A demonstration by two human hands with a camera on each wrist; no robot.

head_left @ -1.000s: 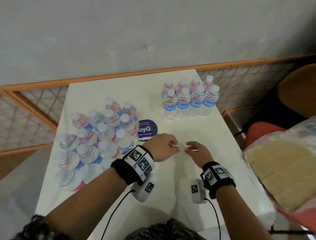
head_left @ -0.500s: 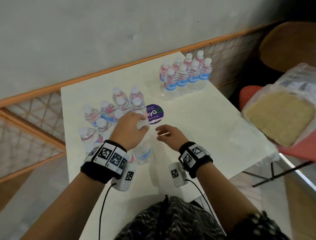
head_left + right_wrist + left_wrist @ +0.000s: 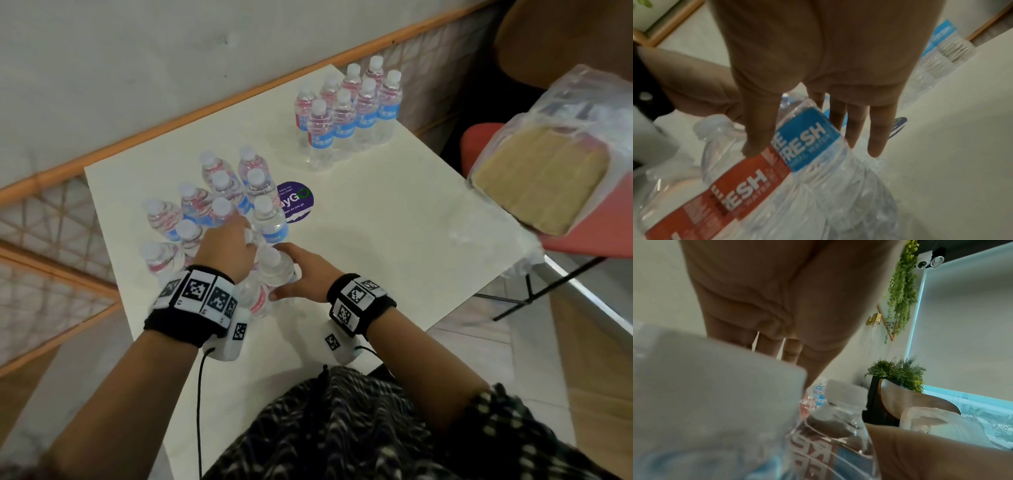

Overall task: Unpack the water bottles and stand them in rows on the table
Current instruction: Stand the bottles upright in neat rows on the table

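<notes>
Head view shows one water bottle [image 3: 274, 267] at the near edge of the wrapped pack [image 3: 212, 219], on the left part of the white table [image 3: 394, 240]. Its white cap leans toward the camera. The right hand [image 3: 308, 274] holds this bottle from the right side; in the right wrist view the thumb [image 3: 758, 129] lies on the label and the other fingers go behind the bottle. The left hand [image 3: 227, 253] rests on top of the pack with fingers bent down among the caps, but I cannot tell what they grip. Eight bottles [image 3: 349, 113] stand in two rows at the far right corner. A purple round sticker [image 3: 296, 202] lies just beside the pack. A bag [image 3: 548, 164] sits on a red chair [image 3: 609, 236] to the right.
</notes>
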